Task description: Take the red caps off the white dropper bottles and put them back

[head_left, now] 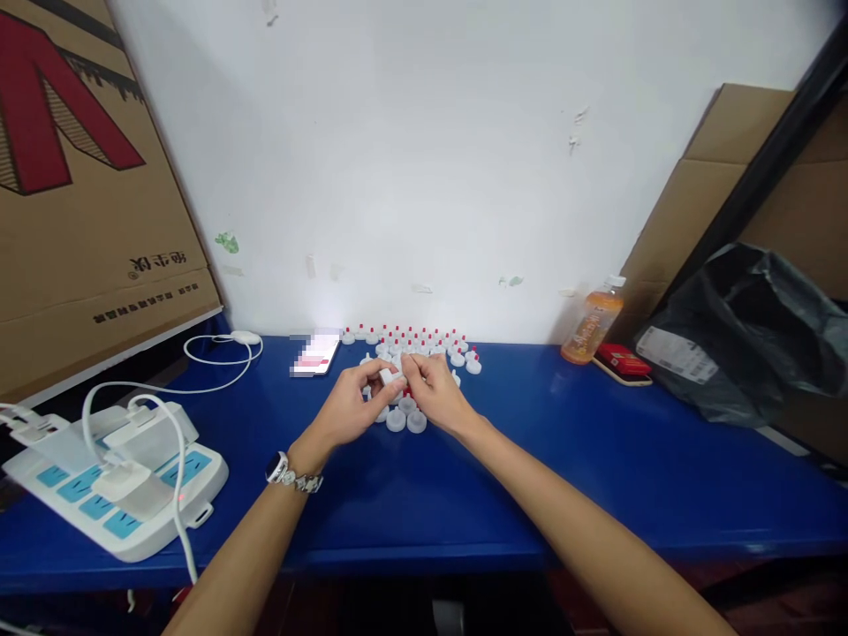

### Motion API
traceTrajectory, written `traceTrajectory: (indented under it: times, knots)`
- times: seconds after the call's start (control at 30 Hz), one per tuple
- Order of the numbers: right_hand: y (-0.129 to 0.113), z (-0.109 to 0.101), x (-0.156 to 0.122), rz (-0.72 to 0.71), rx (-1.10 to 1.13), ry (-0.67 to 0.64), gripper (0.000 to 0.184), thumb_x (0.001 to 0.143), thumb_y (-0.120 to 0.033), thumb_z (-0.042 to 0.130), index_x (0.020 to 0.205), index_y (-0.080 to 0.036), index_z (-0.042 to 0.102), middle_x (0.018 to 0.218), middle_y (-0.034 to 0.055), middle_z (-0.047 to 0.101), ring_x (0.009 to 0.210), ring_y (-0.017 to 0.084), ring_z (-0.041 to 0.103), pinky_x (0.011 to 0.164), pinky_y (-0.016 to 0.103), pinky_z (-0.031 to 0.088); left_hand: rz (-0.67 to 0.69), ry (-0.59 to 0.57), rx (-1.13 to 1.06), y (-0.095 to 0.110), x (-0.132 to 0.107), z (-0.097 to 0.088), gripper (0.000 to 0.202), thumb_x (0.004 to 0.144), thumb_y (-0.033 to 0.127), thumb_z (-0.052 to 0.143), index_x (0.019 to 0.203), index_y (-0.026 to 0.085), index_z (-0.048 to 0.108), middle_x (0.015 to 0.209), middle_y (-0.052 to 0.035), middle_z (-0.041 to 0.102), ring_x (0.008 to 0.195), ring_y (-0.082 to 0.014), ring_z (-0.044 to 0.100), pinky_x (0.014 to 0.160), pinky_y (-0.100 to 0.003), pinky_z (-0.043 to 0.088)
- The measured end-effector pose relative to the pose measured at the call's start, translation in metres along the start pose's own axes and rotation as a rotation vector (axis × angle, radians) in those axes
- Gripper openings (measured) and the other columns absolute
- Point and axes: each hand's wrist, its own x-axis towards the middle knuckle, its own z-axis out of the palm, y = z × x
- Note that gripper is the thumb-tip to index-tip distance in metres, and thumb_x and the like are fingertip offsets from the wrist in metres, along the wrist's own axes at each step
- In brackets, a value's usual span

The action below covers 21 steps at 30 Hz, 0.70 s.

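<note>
My left hand (351,402) pinches a white nozzle cap (390,377) between thumb and fingers, above the blue table. At the cap's upper end, my right hand (434,387) is closed with its fingertips together; they hide whatever they grip. Under and in front of the hands sit several white caps (416,420) without a visible red tip, and some red (408,395) shows beneath my right hand. Behind the hands, many white nozzle caps with red tips (473,363) stand upright in loose rows near the wall.
On the blue table (530,459), a white power strip (125,552) with cables lies at left and a phone (324,352) behind my left hand. At right are an orange drink bottle (592,327), a red box (619,360) and a dark plastic bag (748,353). Cardboard (99,256) leans at left.
</note>
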Motion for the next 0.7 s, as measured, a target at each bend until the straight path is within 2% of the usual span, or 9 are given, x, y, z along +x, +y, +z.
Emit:
traceTrajectory:
  times: [0.1,0.23,0.37,0.5,0.7]
  knots:
    - [-0.0022,0.0006,-0.0005,-0.035,-0.075,0.018,0.042,0.102,-0.036,0.032,0.064,-0.019,0.039,0.059,-0.0044,0.043,0.059,0.011,0.036,0.077,0.031,0.030,-0.058,-0.061,-0.162,-0.0012,-0.0001,-0.0020,0.036,0.091,0.050,0.057,0.091,0.015,0.062,0.068,0.0019,0.050,0.061,-0.0107,0.044,0.057,-0.023,0.035]
    - [-0.0011,0.0017,-0.0017,-0.030,-0.080,-0.030,0.041,0.103,-0.038,0.030,0.068,-0.019,0.042,0.065,-0.0034,0.050,0.064,0.012,0.041,0.082,0.032,0.030,-0.058,-0.095,-0.268,-0.0075,0.0006,-0.0013,0.039,0.093,0.052,0.053,0.083,0.014,0.058,0.066,0.0032,0.044,0.058,-0.0087,0.036,0.054,-0.023,0.030]
    - [-0.0012,0.0020,-0.0016,-0.020,-0.033,-0.095,0.040,0.105,-0.039,0.026,0.074,-0.020,0.043,0.065,-0.0045,0.049,0.064,0.012,0.042,0.080,0.032,0.030,-0.025,-0.061,-0.178,-0.0092,0.0002,0.0004,0.035,0.093,0.050,0.054,0.091,0.016,0.060,0.072,0.0023,0.049,0.062,-0.0101,0.040,0.056,-0.022,0.033]
    - [-0.0021,0.0023,0.0001,-0.031,-0.011,-0.107,0.039,0.102,-0.039,0.033,0.068,-0.020,0.039,0.060,-0.0051,0.041,0.059,0.011,0.038,0.074,0.030,0.031,0.030,-0.072,-0.078,-0.0065,-0.0023,-0.0013,0.033,0.095,0.048,0.051,0.093,0.016,0.059,0.076,0.0016,0.052,0.065,-0.0111,0.045,0.060,-0.023,0.038]
    - [0.0002,0.0052,0.0054,0.142,0.229,-0.127,0.048,0.096,-0.053,0.036,0.060,-0.021,0.033,0.055,-0.0048,0.032,0.053,0.010,0.031,0.054,0.026,0.026,0.089,-0.012,0.087,-0.0068,-0.0030,-0.0051,0.025,0.094,0.043,0.054,0.091,0.018,0.058,0.068,0.0037,0.051,0.061,-0.0109,0.044,0.060,-0.024,0.036]
